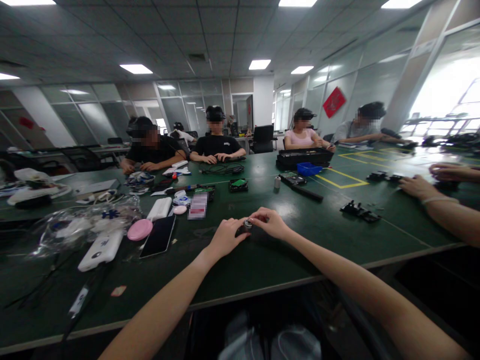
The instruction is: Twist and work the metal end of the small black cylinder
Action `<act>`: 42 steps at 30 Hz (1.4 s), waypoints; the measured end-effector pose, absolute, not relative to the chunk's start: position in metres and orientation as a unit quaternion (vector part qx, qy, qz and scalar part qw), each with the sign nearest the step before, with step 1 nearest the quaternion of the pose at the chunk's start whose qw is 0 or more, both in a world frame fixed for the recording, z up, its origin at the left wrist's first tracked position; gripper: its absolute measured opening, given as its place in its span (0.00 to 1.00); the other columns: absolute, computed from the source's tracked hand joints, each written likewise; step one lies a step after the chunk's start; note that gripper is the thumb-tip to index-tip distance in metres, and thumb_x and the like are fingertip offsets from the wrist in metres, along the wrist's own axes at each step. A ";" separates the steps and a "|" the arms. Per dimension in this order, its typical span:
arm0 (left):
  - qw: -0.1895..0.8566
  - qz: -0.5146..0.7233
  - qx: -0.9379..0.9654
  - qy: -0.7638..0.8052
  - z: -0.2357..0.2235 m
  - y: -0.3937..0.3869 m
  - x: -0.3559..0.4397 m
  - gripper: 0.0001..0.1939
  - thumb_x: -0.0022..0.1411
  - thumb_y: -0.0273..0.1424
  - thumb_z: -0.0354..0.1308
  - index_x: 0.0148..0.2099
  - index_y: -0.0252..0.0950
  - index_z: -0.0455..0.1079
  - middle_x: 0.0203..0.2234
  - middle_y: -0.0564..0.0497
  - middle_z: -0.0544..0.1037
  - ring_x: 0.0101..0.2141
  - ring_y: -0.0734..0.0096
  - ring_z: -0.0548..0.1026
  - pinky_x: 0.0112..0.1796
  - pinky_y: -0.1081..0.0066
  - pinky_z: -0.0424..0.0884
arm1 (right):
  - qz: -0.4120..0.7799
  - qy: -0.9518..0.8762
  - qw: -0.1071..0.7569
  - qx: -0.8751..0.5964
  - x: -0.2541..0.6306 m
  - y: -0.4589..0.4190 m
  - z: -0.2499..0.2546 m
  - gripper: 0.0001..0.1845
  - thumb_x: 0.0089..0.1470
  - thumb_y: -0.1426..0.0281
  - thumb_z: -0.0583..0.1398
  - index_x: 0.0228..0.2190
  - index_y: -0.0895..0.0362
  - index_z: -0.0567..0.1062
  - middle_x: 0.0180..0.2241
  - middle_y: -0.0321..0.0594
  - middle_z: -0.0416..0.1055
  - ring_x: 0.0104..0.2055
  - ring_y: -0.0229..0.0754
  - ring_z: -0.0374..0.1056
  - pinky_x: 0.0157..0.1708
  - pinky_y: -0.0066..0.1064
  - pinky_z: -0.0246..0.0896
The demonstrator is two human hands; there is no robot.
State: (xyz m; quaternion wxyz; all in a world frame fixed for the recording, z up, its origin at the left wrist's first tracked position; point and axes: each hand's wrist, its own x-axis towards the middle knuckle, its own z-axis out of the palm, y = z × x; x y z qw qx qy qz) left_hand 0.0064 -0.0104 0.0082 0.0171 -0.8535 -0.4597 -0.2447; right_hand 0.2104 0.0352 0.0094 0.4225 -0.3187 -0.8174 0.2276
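Above the green table, close to its front edge, my left hand [225, 239] is closed around a small round piece with a silvery top and a dark side [247, 226]. Its exact kind is too small to make out. My right hand [272, 223] reaches in from the other side, its thumb and fingers pinched at the top of the same piece. Beyond my hands a small silver cylinder [277, 182] stands upright on the table. A dark device with a green circuit board [239, 185] lies to its left.
Left of my hands lie a black phone [159, 236], a pink round case [140, 229], a white power bank [101, 250] and clear plastic bags. Black parts [360, 211] and a blue tray [308, 168] are to the right. Co-workers sit across; another person's hands [420, 190] work at right.
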 end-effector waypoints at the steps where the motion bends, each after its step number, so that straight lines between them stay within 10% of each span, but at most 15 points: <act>1: 0.014 -0.246 -0.852 -0.461 0.008 -0.010 0.006 0.22 0.62 0.36 0.61 0.58 0.41 0.65 0.40 0.49 0.79 0.40 0.61 0.74 0.40 0.66 0.65 | 0.224 -0.813 0.427 -0.327 0.211 0.038 0.008 0.15 0.56 0.58 0.60 0.36 0.55 0.81 0.29 0.37 0.71 0.26 0.36 0.62 0.26 0.28 0.58; 20: -0.038 -0.278 -0.830 -0.483 0.004 -0.007 0.001 0.32 0.60 0.41 0.61 0.63 0.41 0.57 0.39 0.48 0.78 0.44 0.57 0.72 0.45 0.60 0.65 | 0.171 -0.813 0.294 -0.473 0.233 0.073 -0.016 0.13 0.62 0.66 0.57 0.47 0.57 0.71 0.49 0.44 0.69 0.45 0.44 0.69 0.44 0.41 0.68; 32: -0.027 -0.281 -0.830 -0.482 0.002 -0.006 0.001 0.31 0.58 0.41 0.63 0.61 0.42 0.60 0.46 0.46 0.73 0.47 0.56 0.70 0.48 0.59 0.65 | 0.210 -0.802 0.382 -0.409 0.226 0.063 -0.012 0.13 0.48 0.70 0.67 0.39 0.52 0.79 0.30 0.35 0.80 0.37 0.46 0.77 0.46 0.41 0.67; 42: -0.029 -0.290 -0.829 -0.477 -0.002 -0.003 -0.002 0.29 0.58 0.38 0.63 0.60 0.41 0.61 0.41 0.47 0.73 0.43 0.58 0.72 0.45 0.61 0.67 | 0.232 -0.770 0.503 -0.316 0.201 0.040 0.009 0.15 0.52 0.63 0.65 0.42 0.56 0.78 0.37 0.42 0.80 0.41 0.47 0.76 0.47 0.40 0.68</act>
